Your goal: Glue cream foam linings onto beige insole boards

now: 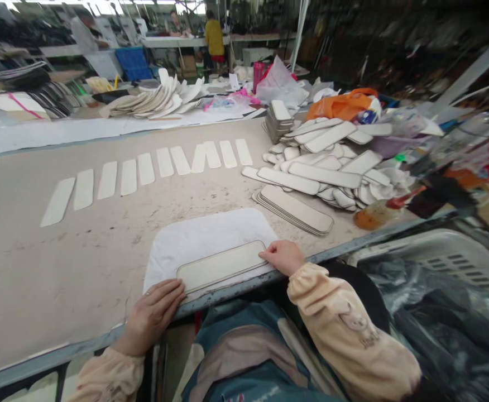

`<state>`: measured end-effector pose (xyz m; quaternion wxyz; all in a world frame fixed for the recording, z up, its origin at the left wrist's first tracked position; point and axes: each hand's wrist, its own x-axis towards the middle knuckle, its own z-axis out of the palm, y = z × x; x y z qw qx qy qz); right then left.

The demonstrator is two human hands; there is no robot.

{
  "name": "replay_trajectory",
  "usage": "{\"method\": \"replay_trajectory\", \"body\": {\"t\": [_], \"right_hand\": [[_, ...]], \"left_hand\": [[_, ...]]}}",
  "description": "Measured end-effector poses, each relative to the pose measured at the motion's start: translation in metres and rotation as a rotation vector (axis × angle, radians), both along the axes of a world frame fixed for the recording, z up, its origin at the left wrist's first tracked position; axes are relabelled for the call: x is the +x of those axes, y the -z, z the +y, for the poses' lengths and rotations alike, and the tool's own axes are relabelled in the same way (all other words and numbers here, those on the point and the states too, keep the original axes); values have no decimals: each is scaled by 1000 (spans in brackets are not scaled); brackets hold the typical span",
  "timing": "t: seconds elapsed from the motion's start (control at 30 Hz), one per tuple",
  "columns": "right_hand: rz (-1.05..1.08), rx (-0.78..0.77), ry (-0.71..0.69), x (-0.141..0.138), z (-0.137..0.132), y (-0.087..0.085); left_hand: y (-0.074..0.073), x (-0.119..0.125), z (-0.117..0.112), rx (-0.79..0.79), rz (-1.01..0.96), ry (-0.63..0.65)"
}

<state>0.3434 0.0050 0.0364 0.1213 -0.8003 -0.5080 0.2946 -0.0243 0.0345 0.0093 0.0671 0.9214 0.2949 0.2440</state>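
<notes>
A long cream strip with a dark stitched border [221, 266] lies on a white pad [202, 237] at the near edge of the table. My left hand [154, 315] rests flat by the strip's left end, fingers stretched out and touching it. My right hand [283, 257] sits at the strip's right end with fingers curled, fingertips pressing on its corner. Both arms wear pale peach sleeves.
A row of several cream strips [144, 170] is laid out across the beige table [60, 268]. A heap of strips [328, 167] and a neat stack [297, 209] lie to the right, next to a glue bottle [380, 212]. A grey basket [437, 262] stands at the right. People work at far tables.
</notes>
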Motion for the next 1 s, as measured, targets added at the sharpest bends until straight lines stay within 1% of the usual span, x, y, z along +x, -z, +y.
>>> {"method": "replay_trajectory", "body": {"t": [0.17,0.47,0.8,1.0], "right_hand": [[-13,2,-12,0,0,2],[-46,0,-38,1,0,4],[-68,-6,-44,-2,1,1],[-90,-13,-60,-2,2,1]], "left_hand": [[-2,4,0,20,-14,4],[-2,5,-4,-28,-9,-41],[-1,6,-5,-30,-34,-52],[-3,10,-7,-74,-54,-89]]}}
